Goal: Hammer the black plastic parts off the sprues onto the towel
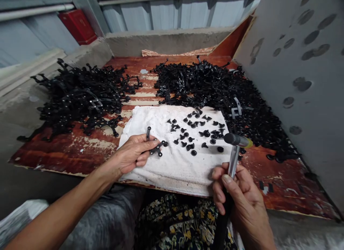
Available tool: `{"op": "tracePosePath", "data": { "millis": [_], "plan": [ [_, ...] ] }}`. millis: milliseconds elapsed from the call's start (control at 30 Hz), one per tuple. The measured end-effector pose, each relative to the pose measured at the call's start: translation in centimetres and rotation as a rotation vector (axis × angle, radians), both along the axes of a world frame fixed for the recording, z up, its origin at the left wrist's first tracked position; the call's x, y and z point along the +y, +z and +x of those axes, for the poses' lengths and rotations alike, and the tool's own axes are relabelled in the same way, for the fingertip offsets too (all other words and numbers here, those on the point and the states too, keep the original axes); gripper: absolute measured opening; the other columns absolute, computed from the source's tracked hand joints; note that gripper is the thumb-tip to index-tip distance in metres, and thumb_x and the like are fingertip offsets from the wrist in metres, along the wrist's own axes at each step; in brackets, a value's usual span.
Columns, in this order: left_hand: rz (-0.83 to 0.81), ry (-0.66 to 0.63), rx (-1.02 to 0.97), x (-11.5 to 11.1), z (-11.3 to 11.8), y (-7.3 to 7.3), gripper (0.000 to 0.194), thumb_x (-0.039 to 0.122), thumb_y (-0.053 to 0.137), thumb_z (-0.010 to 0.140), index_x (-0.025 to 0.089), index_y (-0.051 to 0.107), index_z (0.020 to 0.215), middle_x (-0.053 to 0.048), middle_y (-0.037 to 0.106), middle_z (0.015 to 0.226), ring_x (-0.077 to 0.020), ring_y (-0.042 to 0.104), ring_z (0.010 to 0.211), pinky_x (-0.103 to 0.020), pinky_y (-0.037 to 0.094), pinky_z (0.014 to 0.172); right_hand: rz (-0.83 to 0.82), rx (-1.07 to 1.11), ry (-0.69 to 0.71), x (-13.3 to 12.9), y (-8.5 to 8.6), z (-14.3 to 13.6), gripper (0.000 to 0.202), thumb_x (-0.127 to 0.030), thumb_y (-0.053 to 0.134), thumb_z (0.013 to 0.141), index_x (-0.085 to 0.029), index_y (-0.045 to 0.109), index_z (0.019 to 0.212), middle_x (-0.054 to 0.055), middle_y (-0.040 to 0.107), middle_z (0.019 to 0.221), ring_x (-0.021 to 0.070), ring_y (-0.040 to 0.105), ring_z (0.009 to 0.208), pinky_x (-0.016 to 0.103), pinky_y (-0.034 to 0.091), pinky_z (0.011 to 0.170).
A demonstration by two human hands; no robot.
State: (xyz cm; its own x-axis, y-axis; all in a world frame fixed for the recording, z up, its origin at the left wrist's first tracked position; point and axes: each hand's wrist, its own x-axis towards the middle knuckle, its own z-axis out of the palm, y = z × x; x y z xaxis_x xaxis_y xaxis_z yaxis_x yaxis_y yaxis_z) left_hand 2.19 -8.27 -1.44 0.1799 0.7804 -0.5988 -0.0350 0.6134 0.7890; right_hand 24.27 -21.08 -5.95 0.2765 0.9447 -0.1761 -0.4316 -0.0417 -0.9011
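Note:
My left hand (135, 152) pinches a black branched bracket (156, 148) between thumb and fingers, over the left part of a white cloth (161, 174). One arm of the bracket points up past the thumb; part of it is hidden by the fingers. In my right hand (239, 192) is a mallet (233, 160) with a metal neck and dark handle, held upright near the cloth's right edge. Its head has a black face on the left and a yellow one on the right. Between the hands, several small black mushroom-shaped plugs (190, 146) lie scattered on the cloth.
A heap of black brackets (77, 95) covers the table's left side. Another large heap (204, 81) spreads over the back and right. The worn red-brown tabletop (61, 155) meets a grey panel (301, 81) on the right. A red box (77, 26) sits by the back-left wall.

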Motion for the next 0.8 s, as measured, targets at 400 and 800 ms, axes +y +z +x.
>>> {"op": "tracePosePath", "data": {
  "millis": [400,800],
  "plan": [
    [0.012,-0.006,0.041,0.59,0.23,-0.07,0.033,0.019,0.087,0.059,0.014,0.055,0.066,0.011,0.038,0.046,0.0014,0.024,0.030,-0.012,0.012,0.031,0.001,-0.015,0.001,0.14,-0.08,0.06,0.015,-0.034,0.070,0.087,-0.026,0.060,0.094,0.000,0.060,0.083,0.0066,0.047,0.045,0.015,0.042,0.031],
    [0.005,-0.009,0.080,0.66,0.47,0.17,0.026,0.015,0.081,0.065,0.013,0.055,0.062,0.008,0.043,0.045,0.0014,0.025,0.029,-0.011,0.014,0.030,0.007,-0.015,-0.001,-0.04,-0.14,-0.03,0.014,-0.033,0.069,0.088,-0.026,0.061,0.096,0.000,0.061,0.084,0.0065,0.048,0.046,0.014,0.042,0.032]
  ]
}}
